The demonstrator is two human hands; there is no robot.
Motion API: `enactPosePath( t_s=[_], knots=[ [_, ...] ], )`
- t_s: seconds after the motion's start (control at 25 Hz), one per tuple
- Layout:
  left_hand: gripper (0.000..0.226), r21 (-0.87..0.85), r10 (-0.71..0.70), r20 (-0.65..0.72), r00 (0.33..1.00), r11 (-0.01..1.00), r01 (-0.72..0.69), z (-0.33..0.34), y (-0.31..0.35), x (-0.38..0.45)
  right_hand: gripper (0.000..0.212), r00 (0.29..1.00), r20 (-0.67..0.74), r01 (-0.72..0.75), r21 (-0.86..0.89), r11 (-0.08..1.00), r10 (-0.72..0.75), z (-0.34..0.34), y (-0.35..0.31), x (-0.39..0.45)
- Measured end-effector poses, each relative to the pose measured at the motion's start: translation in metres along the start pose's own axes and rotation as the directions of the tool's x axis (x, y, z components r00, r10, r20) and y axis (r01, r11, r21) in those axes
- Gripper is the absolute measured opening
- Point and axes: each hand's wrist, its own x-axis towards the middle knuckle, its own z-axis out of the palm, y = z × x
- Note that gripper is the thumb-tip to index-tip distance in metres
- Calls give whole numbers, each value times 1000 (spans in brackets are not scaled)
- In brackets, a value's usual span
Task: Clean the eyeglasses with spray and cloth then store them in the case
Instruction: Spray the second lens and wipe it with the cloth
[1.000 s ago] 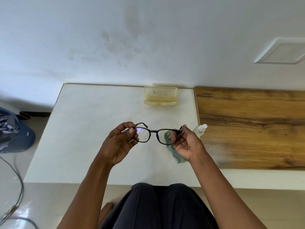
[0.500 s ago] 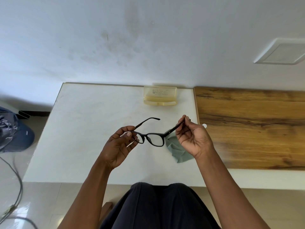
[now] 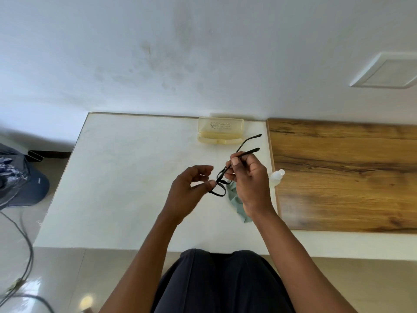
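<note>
Where both hands earlier held the eyeglasses (image 3: 228, 175) level, the right hand (image 3: 248, 177) now pinches both temples, while the left hand's (image 3: 187, 188) loosely curled fingers touch the frame.

Right hand (image 3: 250, 177) pinches eyeglasses (image 3: 228, 171) temple; left hand (image 3: 189, 188) touches frame

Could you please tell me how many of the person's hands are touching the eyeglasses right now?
2. The right hand pinches a temple arm of the eyeglasses above the white table; the left hand touches the frame front with its fingertips.
</note>
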Motion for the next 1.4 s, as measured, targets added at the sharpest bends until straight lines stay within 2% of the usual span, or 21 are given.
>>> enactPosePath(
  t_s=[0.12, 0.36, 0.84, 1.04, 1.24, 1.4],
  knots=[
    [27, 216, 232, -90, 968, 954, -208, 15, 2, -4, 10, 995, -50, 76, -137, 988, -84, 4, 4, -4],
    [17, 320, 392, -280, 877, 899, -299, 31, -5, -9, 13, 987, -61, 132, -208, 969, -147, 7, 6, -9],
    [15, 375, 412, -350, 841, 885, -277, 34, -13, -4, 15, 995, -57, 68, -136, 988, -76, 11, 11, -12],
    [11, 388, 388, -414, 823, 893, -226, 30, -18, 2, 13, 998, -54, 29, -87, 996, -34, 0, 23, -13],
    [12, 319, 312, -471, 825, 932, -170, 24, -22, 7, 13, 979, -189, 36, -202, 979, -75, -22, 53, -14],
    [19, 294, 330, -496, 803, 934, -203, 22, -18, 9, 37, 934, -355, -53, -253, 966, -42, -40, 82, -11]
  ],
)
